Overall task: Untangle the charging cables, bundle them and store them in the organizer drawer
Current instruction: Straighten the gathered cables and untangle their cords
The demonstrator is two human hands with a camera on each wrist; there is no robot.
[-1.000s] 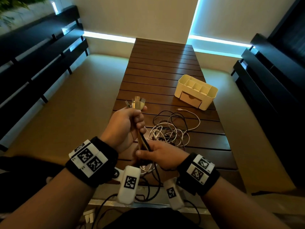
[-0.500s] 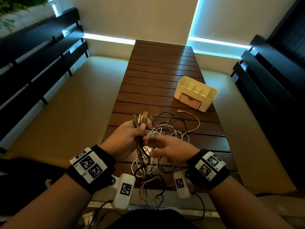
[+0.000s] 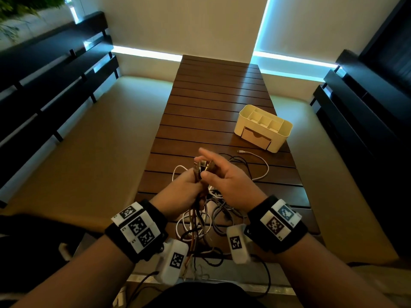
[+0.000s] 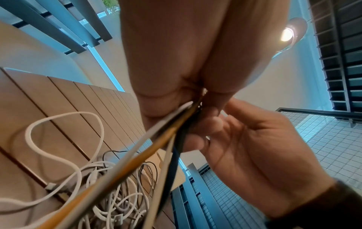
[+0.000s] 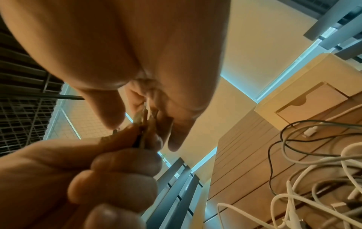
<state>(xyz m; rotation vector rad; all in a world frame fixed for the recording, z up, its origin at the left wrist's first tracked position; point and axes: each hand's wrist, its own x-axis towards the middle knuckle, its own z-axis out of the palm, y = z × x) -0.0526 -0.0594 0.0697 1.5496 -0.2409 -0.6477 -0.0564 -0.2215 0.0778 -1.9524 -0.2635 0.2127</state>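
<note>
The left hand (image 3: 184,192) was clenched around a sheaf of charging cables (image 3: 196,210), fingers curled tight, the plug ends (image 3: 203,166) standing up out of the fist. Half a second before, that fist had sat lower and nearer the person; it had since lifted a little toward the far side. The strands hung down from it to the tangle (image 3: 213,214) on the near end of the slatted table (image 3: 213,96).

The right hand (image 3: 231,181), which a second earlier had been pinching the strands below the left fist, had come up level with the plugs. Its thumb pressed against them and its fingers (image 3: 205,153) were spread and straight beyond them, so it seemed to be evening up the connectors rather than gripping.

That suggested untangling was giving way to bundling, though most of the wire was not yet coiled.

Far right, the cream organizer (image 3: 283,132) stood well apart, its drawer (image 3: 255,137) closed and unused.
</note>
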